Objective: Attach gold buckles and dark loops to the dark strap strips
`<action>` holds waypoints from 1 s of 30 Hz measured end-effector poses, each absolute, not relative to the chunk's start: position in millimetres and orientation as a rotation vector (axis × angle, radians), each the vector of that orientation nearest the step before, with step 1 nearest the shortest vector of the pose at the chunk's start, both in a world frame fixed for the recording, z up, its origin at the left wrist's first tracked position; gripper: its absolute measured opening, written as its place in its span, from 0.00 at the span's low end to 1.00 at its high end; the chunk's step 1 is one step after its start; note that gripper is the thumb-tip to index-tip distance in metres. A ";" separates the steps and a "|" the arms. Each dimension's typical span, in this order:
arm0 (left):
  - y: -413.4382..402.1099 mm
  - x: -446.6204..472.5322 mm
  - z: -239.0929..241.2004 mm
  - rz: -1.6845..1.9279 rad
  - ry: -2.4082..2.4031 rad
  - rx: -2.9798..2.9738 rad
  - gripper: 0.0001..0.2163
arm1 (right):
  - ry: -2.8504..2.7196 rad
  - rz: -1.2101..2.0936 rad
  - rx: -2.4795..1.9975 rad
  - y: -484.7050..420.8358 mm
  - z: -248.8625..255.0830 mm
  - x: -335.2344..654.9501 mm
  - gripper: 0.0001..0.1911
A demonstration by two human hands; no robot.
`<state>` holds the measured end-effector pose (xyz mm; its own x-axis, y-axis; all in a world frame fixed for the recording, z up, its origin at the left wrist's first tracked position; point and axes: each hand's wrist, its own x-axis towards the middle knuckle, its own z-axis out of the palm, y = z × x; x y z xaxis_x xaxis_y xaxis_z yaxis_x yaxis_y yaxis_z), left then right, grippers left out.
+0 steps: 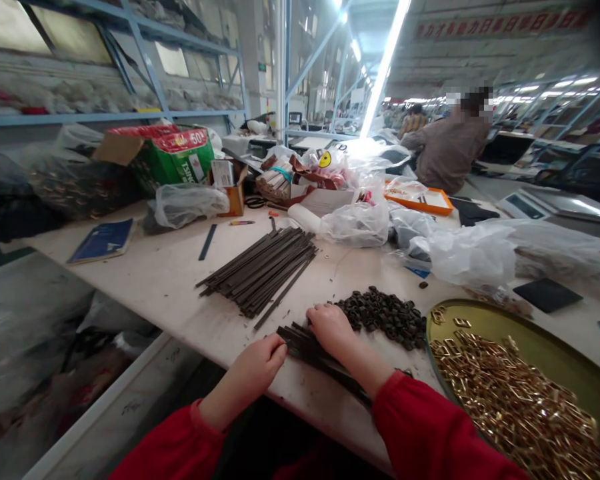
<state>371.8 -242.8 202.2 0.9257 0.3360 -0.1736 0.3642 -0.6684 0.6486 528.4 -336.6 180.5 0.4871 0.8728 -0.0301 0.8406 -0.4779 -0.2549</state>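
Close to the table's front edge, my left hand [260, 363] is closed, its thumb and fingertips pressed together at the ends of a bunch of dark strips [300, 343]. Whatever it pinches is hidden. My right hand [333, 327] lies over the same bunch with its fingers curled down; what they grip does not show. Just beyond the right hand is a heap of small dark loops [385, 315]. Farther back, a bundle of long dark strips [265, 270] lies on the table. A tray [445, 310] of gold-coloured metal frame-shaped pieces [520, 393] stands at the right.
Clear plastic bags [470, 250] crowd the table's back right, near an orange-rimmed box [423, 200]. A blue booklet [103, 240] and a green-and-red package [175, 157] are at the left. Below the table edge stands a white-rimmed bin [115, 393]. A person [445, 150] sits beyond.
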 end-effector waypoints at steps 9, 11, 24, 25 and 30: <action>-254.2 380.0 214.2 0.109 0.414 2.127 0.12 | -1.259 0.441 -2.245 -375.6 204.9 507.5 0.10; -261.5 381.1 221.1 0.122 0.357 2.115 0.12 | -1.102 0.596 -2.011 -392.2 209.7 498.8 0.11; -300.6 360.6 218.9 -0.010 0.174 2.483 0.12 | -0.957 0.489 -1.872 -439.4 196.3 455.9 0.15; -303.9 359.4 218.7 -0.025 0.162 2.470 0.12 | -0.918 0.521 -1.844 -442.8 195.1 454.1 0.14; -320.9 354.1 222.2 -0.111 0.143 2.249 0.11 | -0.409 0.860 -1.499 -459.3 186.8 447.2 0.12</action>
